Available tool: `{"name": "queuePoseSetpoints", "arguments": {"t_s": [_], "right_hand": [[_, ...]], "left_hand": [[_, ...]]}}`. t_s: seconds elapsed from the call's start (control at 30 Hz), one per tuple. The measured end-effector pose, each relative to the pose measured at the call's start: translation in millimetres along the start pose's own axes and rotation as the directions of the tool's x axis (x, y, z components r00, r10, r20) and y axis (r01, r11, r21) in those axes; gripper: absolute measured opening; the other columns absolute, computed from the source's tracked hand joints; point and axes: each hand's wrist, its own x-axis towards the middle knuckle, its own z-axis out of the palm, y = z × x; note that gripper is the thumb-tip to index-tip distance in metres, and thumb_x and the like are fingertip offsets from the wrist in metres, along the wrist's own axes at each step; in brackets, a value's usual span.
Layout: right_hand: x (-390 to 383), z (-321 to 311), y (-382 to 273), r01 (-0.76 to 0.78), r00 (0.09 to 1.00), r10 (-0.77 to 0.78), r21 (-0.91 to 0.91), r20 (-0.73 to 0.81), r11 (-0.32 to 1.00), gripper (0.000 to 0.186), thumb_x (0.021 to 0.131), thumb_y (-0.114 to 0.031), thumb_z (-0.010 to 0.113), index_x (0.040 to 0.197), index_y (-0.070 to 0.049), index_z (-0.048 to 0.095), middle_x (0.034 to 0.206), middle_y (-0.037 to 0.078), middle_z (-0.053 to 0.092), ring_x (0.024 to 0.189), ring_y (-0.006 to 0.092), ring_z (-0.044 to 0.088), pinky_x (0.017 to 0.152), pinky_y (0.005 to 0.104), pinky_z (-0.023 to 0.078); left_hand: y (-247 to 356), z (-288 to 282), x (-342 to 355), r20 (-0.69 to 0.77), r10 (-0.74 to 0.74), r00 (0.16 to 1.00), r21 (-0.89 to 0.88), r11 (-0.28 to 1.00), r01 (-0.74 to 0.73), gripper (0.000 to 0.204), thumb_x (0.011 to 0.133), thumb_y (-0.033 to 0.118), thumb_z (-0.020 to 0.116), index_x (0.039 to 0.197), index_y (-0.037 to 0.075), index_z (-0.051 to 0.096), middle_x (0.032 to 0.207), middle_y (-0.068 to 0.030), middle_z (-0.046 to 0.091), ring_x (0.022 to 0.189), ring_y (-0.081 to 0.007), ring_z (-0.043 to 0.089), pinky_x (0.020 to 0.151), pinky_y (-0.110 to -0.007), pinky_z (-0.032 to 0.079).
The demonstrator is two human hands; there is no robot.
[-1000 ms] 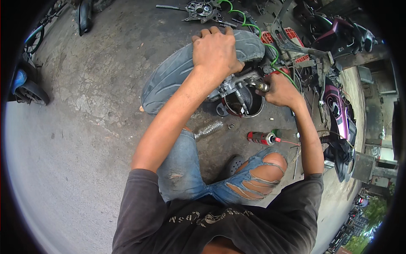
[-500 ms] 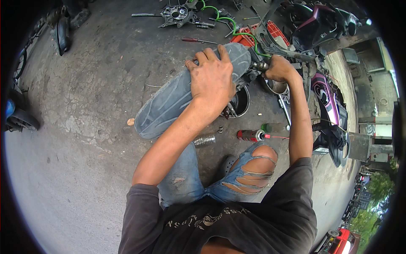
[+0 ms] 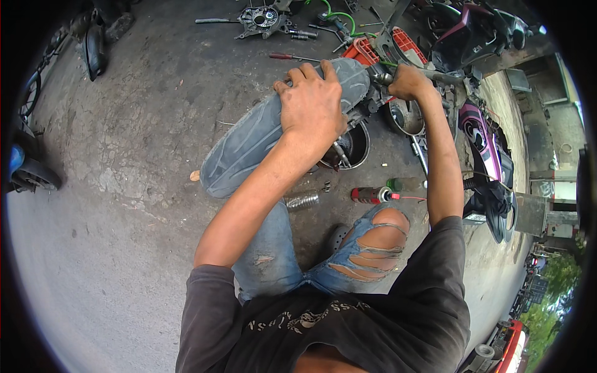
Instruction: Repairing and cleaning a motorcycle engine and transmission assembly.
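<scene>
The left hand (image 3: 311, 102) is on the tire (image 3: 244, 148), screwdriver (image 3: 281, 56) beyond.

A hand has broad room to come at the tyre (image 3: 239, 149) from the left, over the concrete floor (image 3: 137, 130). From the near side, the left forearm (image 3: 249, 199) bars the way, with the round metal pan (image 3: 367, 149) close beneath the tyre. Rightward, the right hand (image 3: 410, 82) and red trays (image 3: 408, 45) crowd any passage.
</scene>
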Motion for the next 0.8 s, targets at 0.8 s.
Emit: {"name": "queuePoseSetpoints", "arguments": {"t_s": [0.8], "right_hand": [[-90.7,63.9,-97.1,0.570,0.791,-0.551,-0.006,-0.268,0.822,0.033,0.067,-0.020,0.075,0.094,0.000,0.070,0.098,0.022,0.071,0.094,0.0407,0.070,0.082,0.0484,0.057]], "left_hand": [[-53.7,-42.3,71.4,0.065,-0.063,0.996,-0.004,0.998,0.064,0.076,0.061,0.051,0.086,0.117,0.002,0.069,0.117,-0.0232,0.069,0.112,-0.0366,0.066,0.097,-0.045,0.053]]}}
